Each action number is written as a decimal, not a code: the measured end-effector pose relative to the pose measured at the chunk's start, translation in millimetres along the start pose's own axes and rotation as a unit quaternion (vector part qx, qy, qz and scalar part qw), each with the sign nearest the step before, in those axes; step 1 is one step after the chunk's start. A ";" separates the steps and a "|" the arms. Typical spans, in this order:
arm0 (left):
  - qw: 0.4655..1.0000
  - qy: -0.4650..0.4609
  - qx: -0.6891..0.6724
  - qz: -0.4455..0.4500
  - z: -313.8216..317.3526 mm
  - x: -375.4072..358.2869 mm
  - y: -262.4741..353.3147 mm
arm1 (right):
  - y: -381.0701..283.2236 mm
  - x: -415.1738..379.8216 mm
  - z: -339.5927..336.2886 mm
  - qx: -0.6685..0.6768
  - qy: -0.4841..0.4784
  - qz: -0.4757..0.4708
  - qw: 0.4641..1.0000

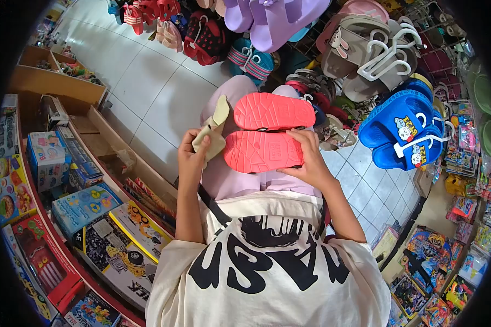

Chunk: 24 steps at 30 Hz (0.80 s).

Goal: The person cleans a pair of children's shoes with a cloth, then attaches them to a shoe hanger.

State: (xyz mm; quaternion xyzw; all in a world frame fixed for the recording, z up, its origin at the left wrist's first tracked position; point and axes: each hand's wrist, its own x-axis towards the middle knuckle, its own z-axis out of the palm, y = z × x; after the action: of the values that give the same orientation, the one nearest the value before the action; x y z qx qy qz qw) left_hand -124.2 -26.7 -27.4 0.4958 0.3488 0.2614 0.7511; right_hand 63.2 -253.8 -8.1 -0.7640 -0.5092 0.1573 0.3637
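Note:
A pair of coral-red slippers (264,151) lies over my lap with the patterned soles facing up, one beyond the other. My right hand (309,158) grips the nearer slipper at its right end, thumb on the sole's edge. In my left hand (197,150) is a folded pale-yellow cloth (211,136), pinched between thumb and fingers, with one end sticking up beside the slippers' left ends. The slippers' upper sides are hidden.
Blue slippers (403,128) on white hangers hang at the right, grey ones (360,54) above them. Purple slippers (272,22) hang ahead. Shelves with boxed toys (84,210) curve along the left. Packaged toys (428,256) fill the lower right. White floor tiles (147,82) show ahead.

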 end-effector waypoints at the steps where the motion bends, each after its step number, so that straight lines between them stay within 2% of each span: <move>1: 0.998 -0.045 0.036 0.038 -1.0 -3.9 2.6 | -0.5 0.3 -0.4 0.002 0.000 -0.001 1.000; 3: 0.978 -0.137 0.106 0.114 -0.4 -11.3 12.9 | -0.3 0.6 -0.2 0.001 -0.003 0.000 1.000; 4: 0.977 -0.172 0.094 0.088 -6.5 -12.3 10.7 | 0.0 0.8 -0.5 0.000 -0.004 0.001 1.000; 7: 0.934 -0.222 0.245 0.135 -7.8 -18.0 21.9 | 0.6 -0.3 0.1 -0.004 -0.004 0.004 1.000; 11: 0.914 -0.247 0.295 0.130 -16.9 -15.9 30.4 | 0.0 -0.7 -0.3 -0.001 -0.006 0.007 1.000; 14: 0.914 -0.244 0.304 0.112 -16.3 -13.3 30.7 | 1.0 0.0 -0.6 -0.003 -0.004 0.007 1.000; 18: 0.931 -0.162 0.291 0.152 -3.0 -11.6 8.0 | 0.6 0.1 0.7 -0.026 -0.001 0.010 1.000; 21: 0.954 -0.092 0.247 0.141 4.6 -13.6 -7.7 | 2.4 -2.9 0.4 -0.037 -0.011 0.015 0.999; 24: 0.954 -0.052 0.256 0.145 11.6 -5.7 -15.9 | 1.3 -5.8 1.4 -0.037 -0.010 0.016 0.999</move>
State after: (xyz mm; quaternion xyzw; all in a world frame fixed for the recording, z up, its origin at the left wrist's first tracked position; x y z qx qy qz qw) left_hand -117.9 -43.4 -37.6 0.7295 0.2885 0.2438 0.5702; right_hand 60.6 -258.7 -10.7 -0.7831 -0.5060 0.1518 0.3280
